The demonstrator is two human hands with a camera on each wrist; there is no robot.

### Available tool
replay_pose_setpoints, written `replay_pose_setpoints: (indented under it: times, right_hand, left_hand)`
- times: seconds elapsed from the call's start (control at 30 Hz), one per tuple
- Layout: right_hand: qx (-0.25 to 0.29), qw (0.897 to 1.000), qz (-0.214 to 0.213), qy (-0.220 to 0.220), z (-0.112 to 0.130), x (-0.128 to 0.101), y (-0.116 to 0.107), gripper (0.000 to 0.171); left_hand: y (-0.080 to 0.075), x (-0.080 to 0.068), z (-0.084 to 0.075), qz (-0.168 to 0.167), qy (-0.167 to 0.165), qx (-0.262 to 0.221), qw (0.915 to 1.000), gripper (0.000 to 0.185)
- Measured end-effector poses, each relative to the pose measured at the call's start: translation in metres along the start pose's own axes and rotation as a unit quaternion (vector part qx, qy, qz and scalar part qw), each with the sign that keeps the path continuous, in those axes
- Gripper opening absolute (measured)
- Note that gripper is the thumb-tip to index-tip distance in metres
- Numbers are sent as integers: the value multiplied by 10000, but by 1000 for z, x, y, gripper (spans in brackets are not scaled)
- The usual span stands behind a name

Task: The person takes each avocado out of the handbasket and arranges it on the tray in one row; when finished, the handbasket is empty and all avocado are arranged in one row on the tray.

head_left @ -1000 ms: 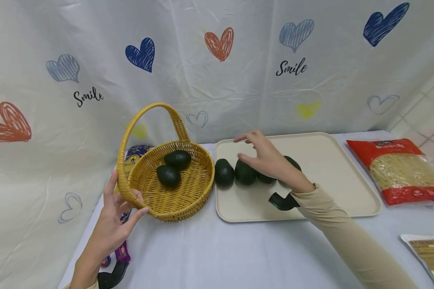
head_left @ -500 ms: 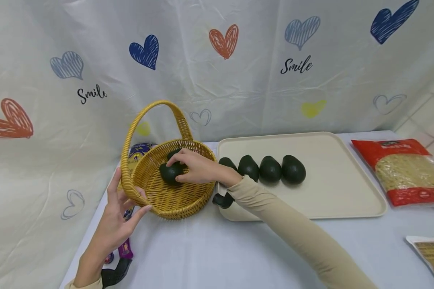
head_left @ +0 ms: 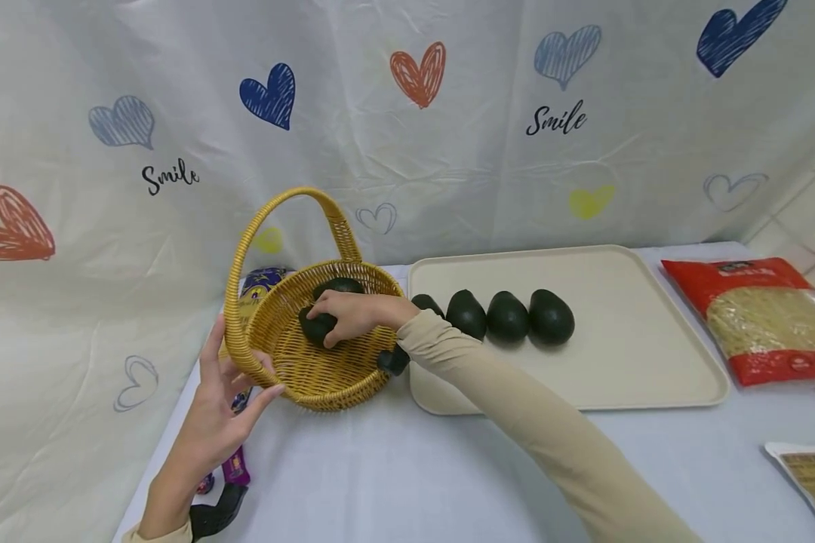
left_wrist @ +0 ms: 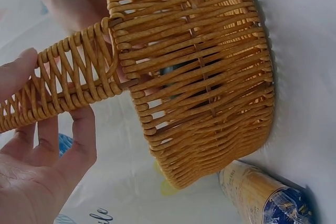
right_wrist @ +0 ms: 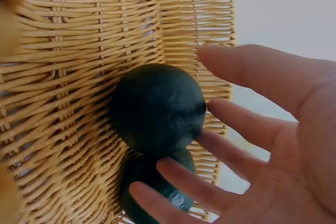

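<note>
My left hand point(head_left: 210, 415) grips the handle of a yellow wicker basket point(head_left: 329, 400), thumb on one side and fingers on the other in the left wrist view. Two dark green avocados lie inside it, a front one point(head_left: 315, 326) and a rear one point(head_left: 342, 285). Over the front avocado is my right hand point(head_left: 356, 313). In the right wrist view its fingers are spread and fairly straight beside the avocados, the thumb standing apart from them. Several more avocados point(head_left: 508, 317) line up on a cream tray point(head_left: 625, 332), the leftmost partly hidden by the right arm.
A red bag of pasta point(head_left: 754, 320) lies right of the tray, and a flat brown-and-white packet point(head_left: 811, 479) at the right front edge. Behind the basket stands a blue-and-yellow package point(head_left: 261, 283). A purple packet point(head_left: 235, 467) lies near the left wrist.
My right hand has moved left from above the tray into the basket, then lowered to the front avocado. The left hand has stayed on the handle.
</note>
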State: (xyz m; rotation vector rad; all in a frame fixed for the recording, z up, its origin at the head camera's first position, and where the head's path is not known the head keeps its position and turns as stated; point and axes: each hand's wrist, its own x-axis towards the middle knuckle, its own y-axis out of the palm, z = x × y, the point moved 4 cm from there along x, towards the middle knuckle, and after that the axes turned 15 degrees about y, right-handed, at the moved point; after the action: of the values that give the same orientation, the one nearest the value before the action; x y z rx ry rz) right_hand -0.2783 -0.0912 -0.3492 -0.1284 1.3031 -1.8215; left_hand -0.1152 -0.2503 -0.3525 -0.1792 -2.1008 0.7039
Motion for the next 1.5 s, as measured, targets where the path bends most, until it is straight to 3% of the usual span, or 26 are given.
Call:
replay_pose_setpoints:
  times: [0.33,0.73,1.1,1.5]
  right_hand:
    - [-495,9987,-25,-90,12,6,-2,52]
    - [-962,9953,-9,-138,23,17,7,46]
    - [-691,9962,526,96,31,19,21,64]
    - [-660,9945,726,372,31,9,23,63]
  left_hand:
    - [0,-1,-1,59,-243,89,9996,131]
    - [1,0,-2,49,-108,80,9999,132]
    - [1,0,-2,17,-154,8,9999,133]
    - [2,0,-3,-108,89,40,9999,134]
